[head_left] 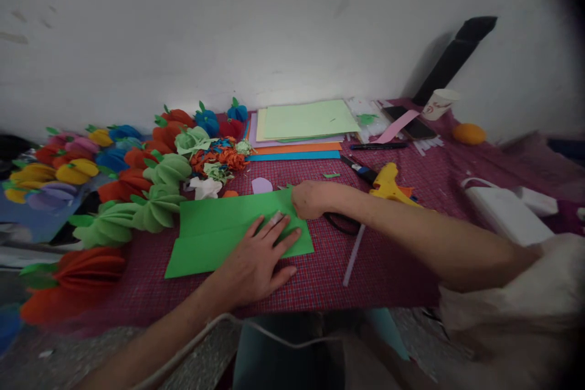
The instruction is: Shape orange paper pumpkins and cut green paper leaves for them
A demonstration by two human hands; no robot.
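A sheet of green paper (214,219) with a crease across it lies on the cloth-covered table. My left hand (256,259) is spread flat on its lower right part, fingers apart, with a whitish wrap on one finger. At the sheet's upper right corner is my right hand (311,199), its fingers curled closed; whatever they hold is hidden. A small green scrap shows just beside those fingers. Below my right wrist lies a black loop (342,223), perhaps a scissors handle, partly covered by the forearm. A pale glue stick (354,256) rests near it.
Colourful paper pumpkins (155,207) crowd the left side, beside shredded paper (223,155). Stacked coloured sheets (306,120) lie at the back. To the right are a yellow glue gun (388,183), a pen (378,146), a phone (418,128), a paper cup (439,105) and an orange fruit (469,133).
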